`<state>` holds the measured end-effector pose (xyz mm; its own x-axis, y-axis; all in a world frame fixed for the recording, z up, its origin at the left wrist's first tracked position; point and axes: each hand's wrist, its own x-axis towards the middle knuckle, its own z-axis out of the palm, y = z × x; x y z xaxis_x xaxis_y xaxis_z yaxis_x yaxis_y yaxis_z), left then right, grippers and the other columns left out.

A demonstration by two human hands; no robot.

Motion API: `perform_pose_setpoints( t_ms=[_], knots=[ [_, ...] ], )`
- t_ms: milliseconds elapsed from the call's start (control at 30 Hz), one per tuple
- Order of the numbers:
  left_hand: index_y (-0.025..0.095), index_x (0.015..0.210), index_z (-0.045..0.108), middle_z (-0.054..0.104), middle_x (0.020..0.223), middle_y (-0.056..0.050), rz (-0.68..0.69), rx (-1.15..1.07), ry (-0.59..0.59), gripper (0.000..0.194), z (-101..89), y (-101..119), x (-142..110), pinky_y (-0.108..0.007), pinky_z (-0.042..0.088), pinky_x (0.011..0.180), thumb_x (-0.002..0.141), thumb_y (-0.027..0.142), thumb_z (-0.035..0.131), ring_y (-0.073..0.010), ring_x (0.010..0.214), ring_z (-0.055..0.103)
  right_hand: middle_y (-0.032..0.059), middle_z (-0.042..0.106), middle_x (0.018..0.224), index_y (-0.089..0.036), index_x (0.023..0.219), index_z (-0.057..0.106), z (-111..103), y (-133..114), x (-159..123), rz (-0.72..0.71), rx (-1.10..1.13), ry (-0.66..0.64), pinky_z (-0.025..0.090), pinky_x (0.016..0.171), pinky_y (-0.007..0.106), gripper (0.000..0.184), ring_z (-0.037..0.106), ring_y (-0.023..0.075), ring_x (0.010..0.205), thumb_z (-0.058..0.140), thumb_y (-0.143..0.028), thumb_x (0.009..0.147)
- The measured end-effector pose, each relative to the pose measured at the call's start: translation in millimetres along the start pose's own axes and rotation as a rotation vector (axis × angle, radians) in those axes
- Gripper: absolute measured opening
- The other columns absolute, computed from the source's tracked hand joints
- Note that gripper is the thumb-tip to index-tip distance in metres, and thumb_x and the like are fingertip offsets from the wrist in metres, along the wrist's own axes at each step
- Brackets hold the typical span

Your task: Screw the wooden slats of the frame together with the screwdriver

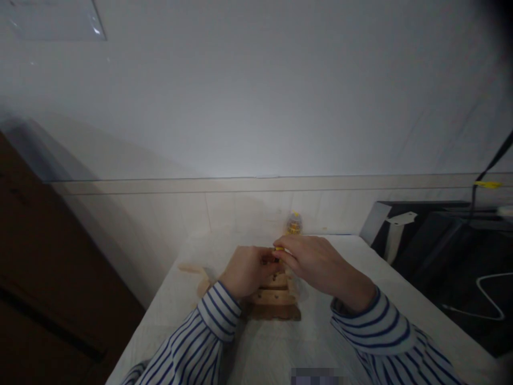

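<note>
A small stepped wooden piece stands on the table, with light tiers, small dark dots or holes on their fronts, and a darker brown bottom edge. My left hand is closed at its upper left, fingers curled against the top and partly hiding it. Between the thumb and fingertips of my right hand is a small yellow piece, pinched right at the top of the wooden piece. The two hands' fingertips nearly meet there. What kind of thing the yellow piece is cannot be made out.
Pale wooden pieces lie left of my left hand. Behind my hands, near the wall, stands a clear container with yellow contents. Dark equipment and a white cable are at the right. A brown wooden panel rises at the left.
</note>
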<state>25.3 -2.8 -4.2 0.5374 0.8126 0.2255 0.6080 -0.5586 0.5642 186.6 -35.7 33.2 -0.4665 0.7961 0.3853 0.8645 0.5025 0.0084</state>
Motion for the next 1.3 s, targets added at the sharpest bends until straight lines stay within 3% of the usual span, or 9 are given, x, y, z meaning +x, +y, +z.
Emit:
perform_pose_setpoints(
  t_ms=[433, 1300],
  knots=[
    [0.018, 0.089, 0.069, 0.070, 0.079, -0.003, 0.030, -0.046, 0.012, 0.026, 2.1, -3.7, 0.5, -0.022, 0.040, 0.060, 0.080, 0.037, 0.053, -0.0173, 0.071, 0.061, 0.0061, 0.065, 0.106, -0.017, 0.112, 0.055, 0.7, 1.0, -0.2, 0.007, 0.057, 0.015, 0.045, 0.074, 0.033, 0.031, 0.061, 0.0202, 0.090, 0.046, -0.031, 0.087],
    [0.022, 0.091, 0.069, 0.069, 0.077, -0.002, 0.050, -0.040, -0.025, 0.026, 4.1, -8.7, 1.3, -0.023, 0.041, 0.063, 0.082, 0.039, 0.051, -0.0168, 0.069, 0.060, 0.0020, 0.068, 0.083, -0.020, 0.092, 0.061, -1.6, 2.1, -1.6, 0.014, -0.005, -0.021, 0.039, 0.060, 0.029, 0.020, 0.062, 0.0184, 0.077, 0.045, -0.030, 0.088]
  ],
)
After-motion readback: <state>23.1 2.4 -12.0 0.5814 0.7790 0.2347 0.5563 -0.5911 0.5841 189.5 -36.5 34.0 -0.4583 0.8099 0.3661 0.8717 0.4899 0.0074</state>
